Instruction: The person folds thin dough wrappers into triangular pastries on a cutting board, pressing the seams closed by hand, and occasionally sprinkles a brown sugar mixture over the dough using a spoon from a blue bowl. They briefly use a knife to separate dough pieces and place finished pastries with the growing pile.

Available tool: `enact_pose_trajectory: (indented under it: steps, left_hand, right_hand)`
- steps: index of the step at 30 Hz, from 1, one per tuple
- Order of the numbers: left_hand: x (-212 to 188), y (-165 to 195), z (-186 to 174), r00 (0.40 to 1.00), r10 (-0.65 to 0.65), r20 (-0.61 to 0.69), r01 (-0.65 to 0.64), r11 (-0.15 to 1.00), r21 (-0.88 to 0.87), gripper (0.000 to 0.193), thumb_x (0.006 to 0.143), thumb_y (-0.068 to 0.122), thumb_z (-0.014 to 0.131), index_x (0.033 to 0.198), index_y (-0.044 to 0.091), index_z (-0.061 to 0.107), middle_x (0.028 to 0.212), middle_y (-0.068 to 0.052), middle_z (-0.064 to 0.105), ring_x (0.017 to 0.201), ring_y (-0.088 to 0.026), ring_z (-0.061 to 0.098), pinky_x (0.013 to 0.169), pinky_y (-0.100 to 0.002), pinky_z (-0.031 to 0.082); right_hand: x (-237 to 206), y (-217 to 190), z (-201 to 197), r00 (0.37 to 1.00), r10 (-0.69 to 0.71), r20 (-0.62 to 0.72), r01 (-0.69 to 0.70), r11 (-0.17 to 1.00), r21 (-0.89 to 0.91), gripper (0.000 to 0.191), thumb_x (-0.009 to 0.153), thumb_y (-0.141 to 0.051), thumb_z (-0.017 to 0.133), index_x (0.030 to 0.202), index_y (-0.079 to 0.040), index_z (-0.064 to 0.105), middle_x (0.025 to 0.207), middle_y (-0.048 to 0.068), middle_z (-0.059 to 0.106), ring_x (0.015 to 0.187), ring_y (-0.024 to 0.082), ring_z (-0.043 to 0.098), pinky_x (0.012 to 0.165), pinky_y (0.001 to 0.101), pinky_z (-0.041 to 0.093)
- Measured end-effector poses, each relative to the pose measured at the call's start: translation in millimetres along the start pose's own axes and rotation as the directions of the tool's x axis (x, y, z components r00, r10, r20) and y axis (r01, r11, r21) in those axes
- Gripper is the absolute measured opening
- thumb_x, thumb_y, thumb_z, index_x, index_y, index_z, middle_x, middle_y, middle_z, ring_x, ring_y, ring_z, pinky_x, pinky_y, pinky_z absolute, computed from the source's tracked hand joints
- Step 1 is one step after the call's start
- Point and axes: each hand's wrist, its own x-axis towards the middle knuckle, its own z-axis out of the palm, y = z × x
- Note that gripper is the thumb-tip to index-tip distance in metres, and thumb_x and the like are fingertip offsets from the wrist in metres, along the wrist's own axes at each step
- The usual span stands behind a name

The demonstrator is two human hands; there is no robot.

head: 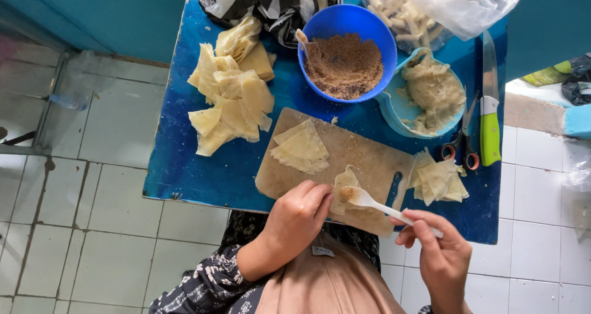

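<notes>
Head view: the left hand pinches a pale pastry wrapper on the near edge of the wooden cutting board. The right hand, fingers closed on the handle, holds a white plastic spoon whose bowl rests on that wrapper. Behind the board stand a blue bowl of brown crumbs and a light-blue tub of paste, on the blue table.
</notes>
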Motion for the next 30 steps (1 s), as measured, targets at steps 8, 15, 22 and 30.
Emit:
enact_pose_trajectory:
  steps: [8,15,22,30]
  left_hand:
    - [2.3,0.7,-2.5,0.995,-0.101,0.027,0.103,0.989,-0.108,0.008,0.094,0.007,0.070,0.099,0.005,0.064,0.091,-0.012,0.065,0.079,-0.032,0.068,0.068,-0.038,0.056]
    - [5.6,4.9,-4.9,0.997,-0.068,0.044,0.074,0.989,-0.129,0.006,0.094,0.010,0.070,0.098,0.006,0.067,0.089,-0.010,0.066,0.076,-0.031,0.067,0.065,-0.038,0.055]
    - [6.1,3.1,-1.8,0.996,-0.008,0.085,0.011,0.999,-0.044,0.005,0.097,0.013,0.068,0.098,0.008,0.068,0.086,-0.009,0.062,0.076,-0.031,0.066,0.064,-0.040,0.054]
    - [4.0,-1.8,4.8,0.995,-0.034,0.094,0.033,0.999,0.020,0.009,0.094,0.016,0.071,0.097,0.010,0.065,0.089,-0.009,0.059,0.075,-0.031,0.066,0.062,-0.040,0.055]
  right_hand:
    - [-1.4,-26.9,13.9,0.630,-0.610,0.481,0.773,0.434,-0.462,0.018,0.091,0.000,0.069,0.109,0.003,0.068,0.101,0.018,0.076,0.082,0.023,0.073,0.073,0.0291,0.054]
    - [10.1,-55.4,25.0,0.519,-0.673,0.528,0.840,0.284,-0.463,0.017,0.088,-0.001,0.071,0.105,0.000,0.071,0.101,0.014,0.075,0.084,0.020,0.073,0.075,0.0312,0.047]
    - [108.7,-68.2,67.9,0.660,-0.724,0.200,0.746,0.600,-0.288,0.021,0.117,0.002,0.052,0.135,0.006,0.061,0.106,0.016,0.070,0.094,0.016,0.069,0.085,0.0274,0.056]
    - [207.3,-88.6,125.1,0.635,-0.743,0.210,0.647,0.363,-0.671,0.022,0.111,-0.011,0.064,0.127,0.004,0.068,0.114,0.020,0.070,0.109,0.034,0.061,0.095,0.0446,0.048]
